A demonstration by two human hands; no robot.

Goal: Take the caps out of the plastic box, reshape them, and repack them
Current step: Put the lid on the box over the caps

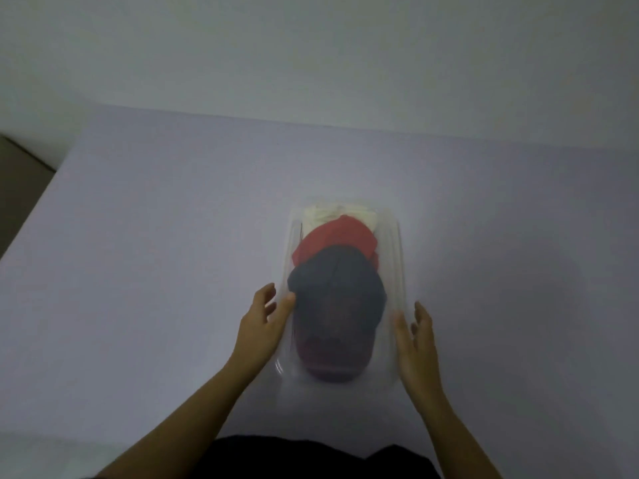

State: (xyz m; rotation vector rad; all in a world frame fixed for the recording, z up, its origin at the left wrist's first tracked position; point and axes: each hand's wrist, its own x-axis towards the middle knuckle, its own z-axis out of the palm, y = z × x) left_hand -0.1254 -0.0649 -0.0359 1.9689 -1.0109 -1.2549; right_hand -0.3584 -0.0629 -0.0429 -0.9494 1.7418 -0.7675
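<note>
A clear plastic box (394, 257) lies lengthwise on the table in the middle of the view. Three caps are stacked inside it: a dark blue cap (337, 288) nearest me with a maroon brim, a red cap (333, 236) behind it, and a cream cap (328, 212) at the far end. My left hand (262, 326) rests against the box's left side, fingers apart, thumb near the blue cap's edge. My right hand (416, 344) lies flat along the box's right side with fingers extended. Neither hand holds a cap.
The box sits on a pale lilac table (155, 254) that ends at a white wall (311, 57) behind. The table's left edge drops to a brownish floor (17, 188). My dark clothing (311, 458) shows at the bottom.
</note>
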